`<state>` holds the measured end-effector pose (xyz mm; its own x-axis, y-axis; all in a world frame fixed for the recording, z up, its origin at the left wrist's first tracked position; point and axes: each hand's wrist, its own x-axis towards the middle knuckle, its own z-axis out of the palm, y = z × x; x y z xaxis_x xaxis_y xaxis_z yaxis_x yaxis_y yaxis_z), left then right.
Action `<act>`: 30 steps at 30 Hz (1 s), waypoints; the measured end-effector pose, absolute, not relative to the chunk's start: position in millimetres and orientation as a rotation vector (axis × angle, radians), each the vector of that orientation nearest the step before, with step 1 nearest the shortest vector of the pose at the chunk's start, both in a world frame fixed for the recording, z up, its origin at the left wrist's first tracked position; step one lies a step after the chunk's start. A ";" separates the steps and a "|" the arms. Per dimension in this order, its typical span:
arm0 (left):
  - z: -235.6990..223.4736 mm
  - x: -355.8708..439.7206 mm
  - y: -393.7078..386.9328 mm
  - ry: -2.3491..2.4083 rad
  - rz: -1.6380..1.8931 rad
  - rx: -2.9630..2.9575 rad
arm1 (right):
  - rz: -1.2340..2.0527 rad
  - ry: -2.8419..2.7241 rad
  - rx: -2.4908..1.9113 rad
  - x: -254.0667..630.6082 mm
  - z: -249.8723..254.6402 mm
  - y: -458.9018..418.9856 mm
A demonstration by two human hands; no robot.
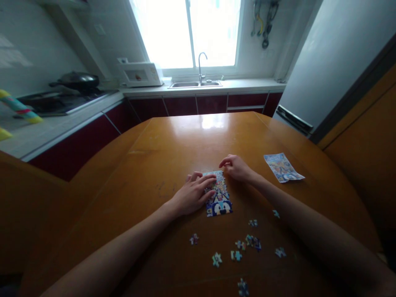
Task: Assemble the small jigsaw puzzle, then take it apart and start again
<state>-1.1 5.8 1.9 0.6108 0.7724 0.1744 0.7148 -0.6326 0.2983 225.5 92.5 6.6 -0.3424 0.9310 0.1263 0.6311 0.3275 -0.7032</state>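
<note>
A partly assembled jigsaw puzzle [221, 207] lies on the wooden table, with a blue cartoon face along its near edge. My left hand [198, 192] rests on the puzzle's left side, palm down, fingers stretched and apart, covering part of it. At the far right corner of the puzzle is my right hand [235, 167], its fingers bent and drawn together. Whatever lies between those fingertips is too small to make out. Several loose puzzle pieces are scattered nearer to me, among them a greenish piece [217, 259], a blue piece [243, 287] and a small cluster [253, 242].
A creased picture sheet [282, 167] lies on the table [173, 144] to the right. Beyond the table are a counter with a sink [185, 85], a microwave [140, 75] and a pan [77, 80] on the stove. A fridge [334, 62] stands at the right.
</note>
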 end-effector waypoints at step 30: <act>-6.5 -5.5 7.9 1.423 0.636 2.613 | 0.648 -2.462 -1.286 225.1 9.1 94.8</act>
